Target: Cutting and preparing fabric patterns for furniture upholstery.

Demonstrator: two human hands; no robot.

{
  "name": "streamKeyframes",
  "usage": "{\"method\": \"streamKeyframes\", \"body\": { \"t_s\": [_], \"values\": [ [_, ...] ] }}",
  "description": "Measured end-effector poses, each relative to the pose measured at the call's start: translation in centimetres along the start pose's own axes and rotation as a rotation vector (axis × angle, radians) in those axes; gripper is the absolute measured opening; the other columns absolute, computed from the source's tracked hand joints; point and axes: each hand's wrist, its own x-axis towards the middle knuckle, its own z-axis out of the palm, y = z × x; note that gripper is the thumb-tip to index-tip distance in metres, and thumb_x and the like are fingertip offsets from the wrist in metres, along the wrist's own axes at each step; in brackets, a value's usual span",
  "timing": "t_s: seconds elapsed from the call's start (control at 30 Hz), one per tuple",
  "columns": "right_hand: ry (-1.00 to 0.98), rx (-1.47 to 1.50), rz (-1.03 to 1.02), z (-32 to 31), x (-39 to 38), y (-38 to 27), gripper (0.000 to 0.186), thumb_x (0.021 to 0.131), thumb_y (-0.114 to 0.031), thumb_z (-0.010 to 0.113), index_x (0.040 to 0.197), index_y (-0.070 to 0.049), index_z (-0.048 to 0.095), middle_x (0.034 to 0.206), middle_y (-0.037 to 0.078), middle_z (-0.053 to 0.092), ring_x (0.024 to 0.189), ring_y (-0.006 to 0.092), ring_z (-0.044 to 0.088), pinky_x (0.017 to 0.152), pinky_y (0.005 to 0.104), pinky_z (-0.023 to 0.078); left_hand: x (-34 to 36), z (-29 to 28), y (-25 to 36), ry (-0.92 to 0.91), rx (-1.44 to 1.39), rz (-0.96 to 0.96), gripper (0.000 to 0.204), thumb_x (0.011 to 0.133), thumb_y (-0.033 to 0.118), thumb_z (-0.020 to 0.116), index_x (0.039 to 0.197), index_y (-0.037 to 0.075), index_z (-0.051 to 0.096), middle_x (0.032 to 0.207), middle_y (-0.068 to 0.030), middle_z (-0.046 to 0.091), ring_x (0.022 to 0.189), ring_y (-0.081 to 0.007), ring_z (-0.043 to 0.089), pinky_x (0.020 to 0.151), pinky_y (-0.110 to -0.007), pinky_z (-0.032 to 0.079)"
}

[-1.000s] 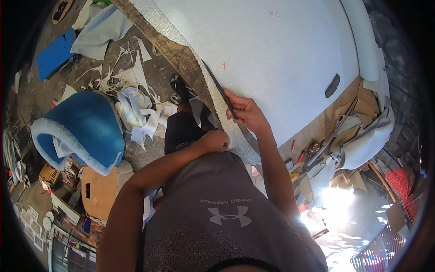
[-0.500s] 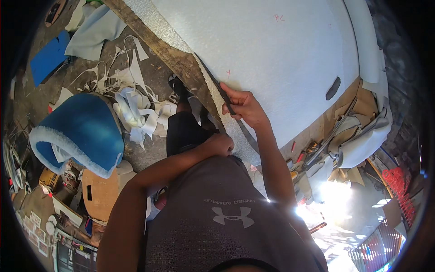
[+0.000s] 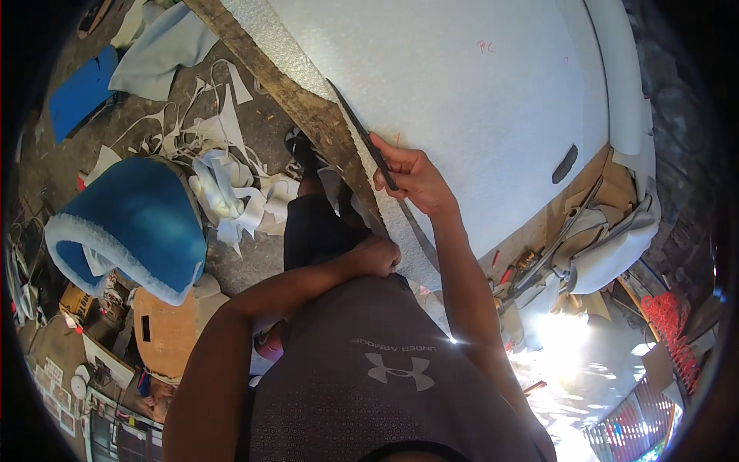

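A large white sheet (image 3: 493,138) with small red marks lies over a worn wooden-edged table (image 3: 296,100). My right hand (image 3: 416,181) rests on it close to its left edge, thumb and fingers closed on a long, thin dark strip (image 3: 352,119). The strip runs along the sheet's edge and passes back under my right wrist, curving toward me. My left hand (image 3: 377,256) is a closed fist at my waist, beside the near corner of the sheet. Whatever it may hold is hidden.
A small dark patch (image 3: 565,164) shows at the sheet's right. Beyond lie folded material (image 3: 616,250) and a red coiled hose (image 3: 668,316). On the left floor are white scraps (image 3: 223,192), a blue curved piece with white fuzzy edging (image 3: 138,223) and a blue panel (image 3: 82,94).
The view has shifted slightly, so the sheet sits a little farther right. My right hand is slightly nearer the red mark by the edge, still pinching the strip. My left fist stays at my waist.
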Motion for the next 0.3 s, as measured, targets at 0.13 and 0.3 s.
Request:
{"method": "streamKeyframes", "body": {
  "t_s": [0.13,0.3],
  "values": [
    [-0.019,-0.007,-0.069,0.7,2.5,-1.2,0.068,0.087,0.01,0.061,0.151,-0.011,0.051,0.083,0.008,0.071,0.059,0.0046,0.045,0.047,0.0174,0.026,0.3,0.1,-0.3,-0.024,-0.009,0.016,0.019,0.077,0.025,0.068,0.077,0.006,0.071,0.078,-0.0149,0.072,0.069,-0.038,0.066,0.067,-0.046,0.051],
    [-0.001,-0.009,-0.02,1.3,3.1,-1.7,0.07,0.086,0.011,0.062,0.152,-0.012,0.05,0.085,0.011,0.07,0.059,0.0073,0.041,0.049,0.0185,0.024,0.4,0.5,-0.7,-0.052,-0.041,0.011,0.019,0.076,0.025,0.069,0.076,0.006,0.07,0.078,-0.0148,0.072,0.068,-0.0378,0.066,0.067,-0.046,0.051]
  ]
}}
